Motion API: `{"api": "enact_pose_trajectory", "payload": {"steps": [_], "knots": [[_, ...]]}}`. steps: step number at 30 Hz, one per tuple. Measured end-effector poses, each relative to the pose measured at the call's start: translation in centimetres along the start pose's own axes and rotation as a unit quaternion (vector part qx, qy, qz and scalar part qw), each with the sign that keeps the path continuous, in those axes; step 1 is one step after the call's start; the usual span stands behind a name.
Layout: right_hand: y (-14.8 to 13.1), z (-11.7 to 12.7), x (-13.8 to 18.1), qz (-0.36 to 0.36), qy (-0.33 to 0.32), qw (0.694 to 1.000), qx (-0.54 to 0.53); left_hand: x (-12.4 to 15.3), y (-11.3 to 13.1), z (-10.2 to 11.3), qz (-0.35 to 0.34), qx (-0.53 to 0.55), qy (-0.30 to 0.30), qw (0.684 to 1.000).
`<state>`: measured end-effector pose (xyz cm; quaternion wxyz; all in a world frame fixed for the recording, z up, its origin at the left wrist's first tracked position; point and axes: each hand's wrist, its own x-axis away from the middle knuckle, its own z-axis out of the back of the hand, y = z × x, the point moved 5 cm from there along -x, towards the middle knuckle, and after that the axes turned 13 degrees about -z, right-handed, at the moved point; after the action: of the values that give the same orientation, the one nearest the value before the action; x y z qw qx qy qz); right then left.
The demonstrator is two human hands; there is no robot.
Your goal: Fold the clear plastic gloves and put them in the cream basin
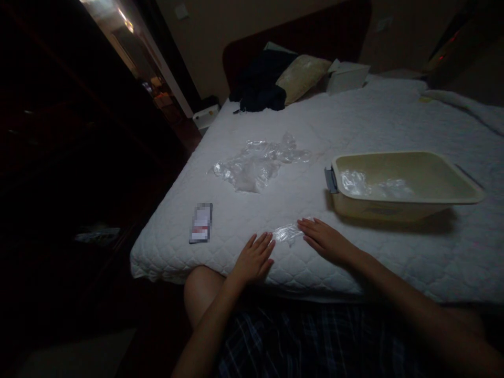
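Observation:
A small clear plastic bag (286,233) lies flat on the white quilted bed (299,270) near its front edge. At its left end rests my left hand (254,257), fingers spread and stretched out. My right hand (325,240) lies flat over the bag's right end, fingers extended. Neither hand grips anything. Farther back, a crumpled heap of clear plastic bags (255,163) is spread on the bed. To the right stands a cream plastic bin (394,210) with grey handles, with some clear plastic inside.
A phone (201,223) with a blurred screen lies left of my hands. Dark cloth (262,79), a beige pillow (303,76) and a white box (348,77) are by the headboard (334,26). Beyond the bed's left edge is dark floor and a doorway.

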<state>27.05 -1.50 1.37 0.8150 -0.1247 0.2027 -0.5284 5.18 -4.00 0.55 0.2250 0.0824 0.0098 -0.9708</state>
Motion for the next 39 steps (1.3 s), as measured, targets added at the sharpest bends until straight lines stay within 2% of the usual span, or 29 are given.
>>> {"api": "enact_pose_trajectory", "payload": {"steps": [2,4,7,9,12,15,17,19,21,24,27,30,34,39], "knots": [[0.1,-0.2,0.0,0.004,0.007,1.000,0.007,0.2,-0.2,0.2,0.020,0.058,0.030,0.998],[0.0,-0.4,0.0,0.008,0.013,1.000,0.016,0.5,-1.0,0.7,0.076,0.143,0.096,0.982],[-0.1,-0.6,0.0,0.012,0.018,0.999,0.027,0.9,-3.1,1.6,0.212,0.254,0.227,0.916],[-0.2,-0.7,0.1,0.017,0.017,0.999,0.036,0.2,-4.4,2.2,0.269,0.283,0.278,0.878],[-0.3,-0.6,0.1,0.020,0.016,0.999,0.047,-2.9,-5.9,2.7,0.277,0.317,0.250,0.872],[-0.4,-0.5,0.1,0.021,0.019,0.998,0.051,-6.9,-6.8,2.2,0.250,0.331,0.166,0.895],[-0.4,-0.5,0.2,0.023,0.021,0.998,0.051,-9.0,-7.0,1.3,0.231,0.327,0.080,0.913],[-0.4,-0.5,0.2,0.023,0.022,0.998,0.049,-10.3,-6.8,0.4,0.220,0.324,0.011,0.920],[-0.4,-0.4,0.2,0.022,0.024,0.999,0.043,-10.9,-6.6,-0.2,0.218,0.321,-0.014,0.921],[-0.3,-0.1,0.3,0.018,0.033,0.999,0.008,-10.8,-6.1,-0.5,0.224,0.317,-0.003,0.922],[0.3,0.4,0.4,-0.002,0.071,0.996,-0.054,-9.9,-6.1,-0.6,0.237,0.314,0.016,0.919],[0.8,0.6,0.4,-0.015,0.101,0.992,-0.075,-8.3,-6.7,-0.1,0.288,0.299,0.068,0.907],[0.5,0.4,0.3,-0.003,0.089,0.995,-0.050,-6.0,-7.2,1.4,0.368,0.227,0.135,0.892],[0.7,0.2,0.2,-0.012,0.087,0.995,-0.038,-4.5,-5.9,2.3,0.381,0.175,0.111,0.901]]}}
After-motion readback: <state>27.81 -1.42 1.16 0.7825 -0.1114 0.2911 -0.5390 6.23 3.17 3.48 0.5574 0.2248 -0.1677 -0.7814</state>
